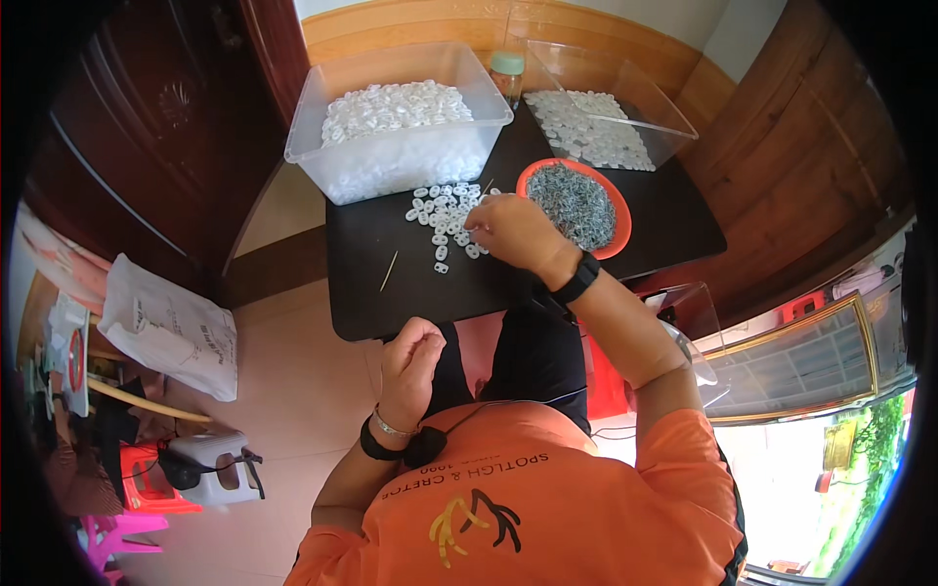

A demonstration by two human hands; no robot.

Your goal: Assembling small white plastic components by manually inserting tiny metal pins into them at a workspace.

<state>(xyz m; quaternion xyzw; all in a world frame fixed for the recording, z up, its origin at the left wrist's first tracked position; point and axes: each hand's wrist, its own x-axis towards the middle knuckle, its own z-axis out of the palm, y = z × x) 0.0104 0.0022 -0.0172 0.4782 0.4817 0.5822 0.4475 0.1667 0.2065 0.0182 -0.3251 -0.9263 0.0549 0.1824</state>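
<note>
My right hand (516, 232) hangs over a loose pile of small white oval plastic pieces with two holes (440, 210) on the dark table. Its fingers are pinched together; what is between them, if anything, is hidden. A thin stick tip (488, 186) shows just beyond that hand; I cannot tell whether it is held. Just off the table's near edge, my left hand (412, 363) is closed, fingers curled against the thumb, its contents hidden. Left of the pile lies another thin, yellowish stick (389, 272). An orange bowl (625, 234) of small grey metal parts stands right of my right hand.
Behind the pile stands a large translucent tub (396, 145) heaped with white pieces. A clear bin (674, 137) with flat whitish pieces is at the back right, beside a green-lidded jar (507, 73). The dark table (362, 308) ends close to my knees. Stools (161, 483) stand at lower left.
</note>
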